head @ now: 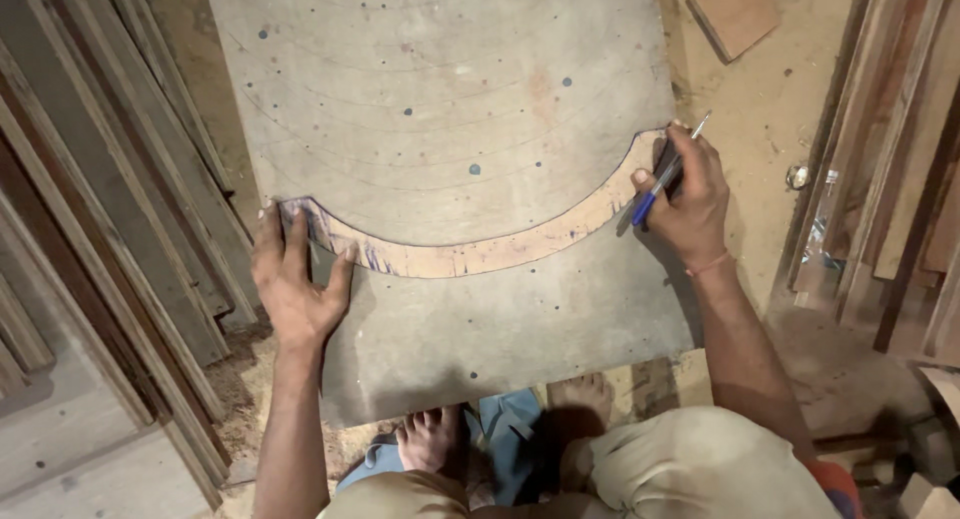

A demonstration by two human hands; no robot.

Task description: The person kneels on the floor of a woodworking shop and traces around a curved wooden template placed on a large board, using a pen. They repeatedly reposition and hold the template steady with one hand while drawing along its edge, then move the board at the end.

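Fingers (668, 174) of the right hand (690, 194) pinch a pen (664, 176) — tip down-left; left hand (295, 279) splayed flat.

The floor (770, 109) is bare earth strewn with sawdust, tan and dusty, showing beyond the right hand (690, 194) and again just below the left hand (295, 279). Left of the left hand, long grey planks (120, 239) lie stacked side by side, running aslant toward the near corner. Right of the right hand, more boards (900, 179), reddish and brown, lean or lie in a bundle. Up past the right hand, a small flat wood offcut (735, 14) rests on the dirt. Between the right hand and the boards sits a small round metal thing (797, 176). Light is dim and warm, with soft shadows.
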